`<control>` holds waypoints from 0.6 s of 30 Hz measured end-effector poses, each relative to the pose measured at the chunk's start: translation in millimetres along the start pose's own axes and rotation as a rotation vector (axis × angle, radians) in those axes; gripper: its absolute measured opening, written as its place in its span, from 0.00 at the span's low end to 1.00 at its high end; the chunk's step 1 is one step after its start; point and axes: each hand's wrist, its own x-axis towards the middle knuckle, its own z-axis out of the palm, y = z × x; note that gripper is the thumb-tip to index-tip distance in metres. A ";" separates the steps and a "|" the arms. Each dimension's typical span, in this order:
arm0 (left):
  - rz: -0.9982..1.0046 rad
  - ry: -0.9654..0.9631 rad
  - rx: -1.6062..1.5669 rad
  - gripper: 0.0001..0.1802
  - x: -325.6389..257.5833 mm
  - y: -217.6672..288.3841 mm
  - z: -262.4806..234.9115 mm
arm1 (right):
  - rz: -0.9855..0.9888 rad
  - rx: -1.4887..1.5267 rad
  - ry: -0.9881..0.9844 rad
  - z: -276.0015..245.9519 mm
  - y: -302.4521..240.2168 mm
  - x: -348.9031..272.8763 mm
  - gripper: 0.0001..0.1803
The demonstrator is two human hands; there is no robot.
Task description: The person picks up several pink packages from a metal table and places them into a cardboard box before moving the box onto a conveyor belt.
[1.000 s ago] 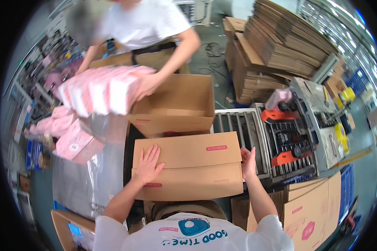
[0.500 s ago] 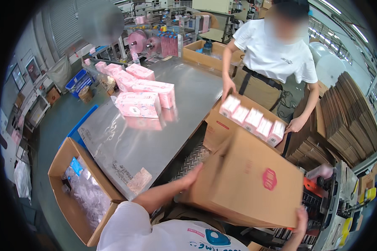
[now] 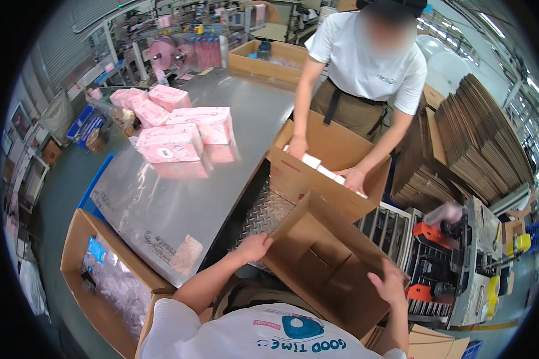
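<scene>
An open cardboard carton [image 3: 305,230] is tilted in front of me, its bare inside facing up. My left hand [image 3: 254,246] grips its left edge near the corner. On the opposite side my right hand [image 3: 390,286] holds the right rim, the thumb over the inside and the other fingers partly hidden. Just beyond, a second carton [image 3: 317,185] stands close against mine. A co-worker's two hands reach down into it, onto a row of white-and-pink packs [image 3: 326,172]. Several pink tissue packs [image 3: 170,143] lie on the metal table to the left.
The metal table [image 3: 161,197] spans the left, with a carton of clear plastic wrap [image 3: 78,269] at its near end. A roller conveyor [image 3: 389,230] and an orange-and-black machine [image 3: 431,257] stand right. Flattened cartons [image 3: 485,137] are stacked behind, beside the co-worker [image 3: 365,66].
My carton has turned from showing its closed outer side to showing its open inside. The co-worker's hands have gone down into the second carton, and the packs sit lower in it.
</scene>
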 end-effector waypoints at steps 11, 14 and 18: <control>0.065 0.158 0.345 0.17 30.8 28.1 32.0 | 0.475 0.390 0.530 105.2 193.5 -35.6 0.20; 0.078 0.101 0.278 0.18 26.1 27.1 23.2 | 0.440 0.750 0.411 70.3 212.7 -22.9 0.15; 0.073 0.109 -0.108 0.20 36.9 -52.5 -2.2 | 0.481 0.728 0.276 40.8 227.5 29.4 0.16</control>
